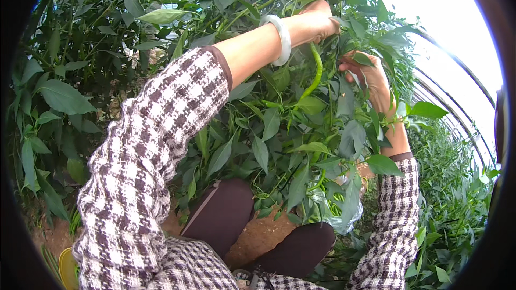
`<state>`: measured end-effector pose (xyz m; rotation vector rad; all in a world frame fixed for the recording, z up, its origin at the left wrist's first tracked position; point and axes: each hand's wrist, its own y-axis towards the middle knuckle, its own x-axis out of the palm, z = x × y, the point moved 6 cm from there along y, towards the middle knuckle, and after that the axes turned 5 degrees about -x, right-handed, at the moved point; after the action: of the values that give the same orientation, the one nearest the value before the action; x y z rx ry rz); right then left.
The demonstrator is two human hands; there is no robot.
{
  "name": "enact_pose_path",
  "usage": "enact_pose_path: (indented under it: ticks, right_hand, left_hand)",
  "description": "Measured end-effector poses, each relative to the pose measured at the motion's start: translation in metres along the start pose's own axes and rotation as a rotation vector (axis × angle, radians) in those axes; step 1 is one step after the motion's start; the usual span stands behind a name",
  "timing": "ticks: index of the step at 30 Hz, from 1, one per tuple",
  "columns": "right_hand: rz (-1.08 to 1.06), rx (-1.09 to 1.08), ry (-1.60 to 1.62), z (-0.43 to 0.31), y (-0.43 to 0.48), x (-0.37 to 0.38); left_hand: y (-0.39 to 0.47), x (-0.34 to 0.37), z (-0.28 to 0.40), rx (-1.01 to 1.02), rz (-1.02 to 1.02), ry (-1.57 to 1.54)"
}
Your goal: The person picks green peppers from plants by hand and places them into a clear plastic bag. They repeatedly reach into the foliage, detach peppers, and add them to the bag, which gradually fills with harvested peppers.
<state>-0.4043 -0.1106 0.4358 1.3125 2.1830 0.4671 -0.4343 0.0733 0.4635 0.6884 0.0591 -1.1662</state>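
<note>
My left hand [318, 20], with a pale bangle [282, 40] on the wrist, reaches into the upper part of a pepper plant [266, 129]. Its fingers are curled and mostly hidden from me. A long green chili pepper [317, 66] hangs directly below this hand; whether the fingers grip its top cannot be seen. To the right and slightly lower, my right hand [373, 74] is among the leaves, fingers bent and parted. Leaves cover part of its palm, and I see no pepper in it.
Beyond my right knee, a clear plastic bag [352, 217] holds green peppers [334, 205]. A yellow container rim [66, 268] shows at lower left. Dense plants [68, 96] stand left, more foliage [447, 193] right. Curved greenhouse hoops [455, 56] rise behind; bare soil [258, 233] lies between my knees.
</note>
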Motion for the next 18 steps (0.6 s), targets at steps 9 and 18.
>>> enact_pose_path:
  ticks: [9,18]
  right_hand:
    - [0.022,-0.053,0.275,-0.003,-0.005,0.002]
    - [0.171,-0.026,-0.063,-0.006,0.000,-0.004]
  left_hand:
    - [0.006,0.014,-0.001,0.177,-0.154,-0.114]
    - [-0.004,0.009,0.008,0.204,-0.037,0.011]
